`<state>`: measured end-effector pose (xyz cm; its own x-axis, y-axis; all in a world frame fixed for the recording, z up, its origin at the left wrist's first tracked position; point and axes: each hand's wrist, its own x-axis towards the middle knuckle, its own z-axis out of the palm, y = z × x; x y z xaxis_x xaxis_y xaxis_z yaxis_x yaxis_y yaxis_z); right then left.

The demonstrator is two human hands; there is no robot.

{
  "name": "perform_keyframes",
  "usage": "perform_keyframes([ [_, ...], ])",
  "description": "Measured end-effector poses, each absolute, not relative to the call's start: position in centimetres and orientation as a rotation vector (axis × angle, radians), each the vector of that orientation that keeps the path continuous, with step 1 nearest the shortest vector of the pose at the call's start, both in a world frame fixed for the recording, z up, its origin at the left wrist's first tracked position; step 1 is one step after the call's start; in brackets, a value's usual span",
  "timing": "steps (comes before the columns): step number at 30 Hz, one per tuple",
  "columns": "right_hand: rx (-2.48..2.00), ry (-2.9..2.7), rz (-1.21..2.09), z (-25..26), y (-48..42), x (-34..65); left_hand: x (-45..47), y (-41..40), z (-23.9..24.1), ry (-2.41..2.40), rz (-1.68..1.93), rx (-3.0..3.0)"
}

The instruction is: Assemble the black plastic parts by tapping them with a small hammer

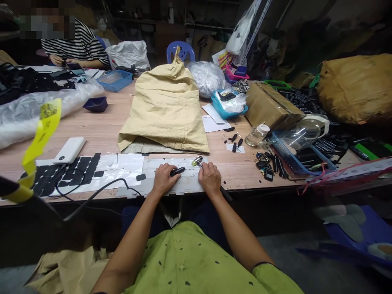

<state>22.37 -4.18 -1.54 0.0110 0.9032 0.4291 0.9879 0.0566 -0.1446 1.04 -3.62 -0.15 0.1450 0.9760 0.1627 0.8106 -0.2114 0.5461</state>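
Note:
My left hand (164, 178) is closed on a small black elongated part (177, 171), whose exact kind I cannot make out. It rests on a pale, worn work board (186, 185) at the table's front edge. To its right, my right hand (210, 178) grips a small hammer (197, 161). The hammer's head has a metal end and a yellowish end, and lies low over the board; its dark handle runs back under my palm. Several similar black parts (234, 147) lie loose on the table beyond my right hand.
A large beige cloth sack (167, 110) stands just beyond the board. On the left are a white power bank (70, 151), black adhesive pads (81, 171) and a cable (101, 188). Keys (268, 174), a clear jar (257, 135) and a blue basket (301, 165) lie right. Another person sits far left.

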Motion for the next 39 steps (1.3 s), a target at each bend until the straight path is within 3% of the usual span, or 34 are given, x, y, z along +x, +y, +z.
perform_keyframes([
  [6, -1.840, -1.934, -0.188, -1.6, -3.8, 23.5, 1.6, -3.1, -0.1, 1.687, 0.689, 2.054],
  [17, -1.462, -1.778, 0.376, -0.5, -6.9, 21.0, 1.8, -3.2, -0.3, 1.693, 0.684, 2.062],
  [39, -1.455, -1.883, 0.331, -0.7, -6.8, 19.7, 2.3, -3.3, 0.2, 1.694, 0.654, 2.000],
])
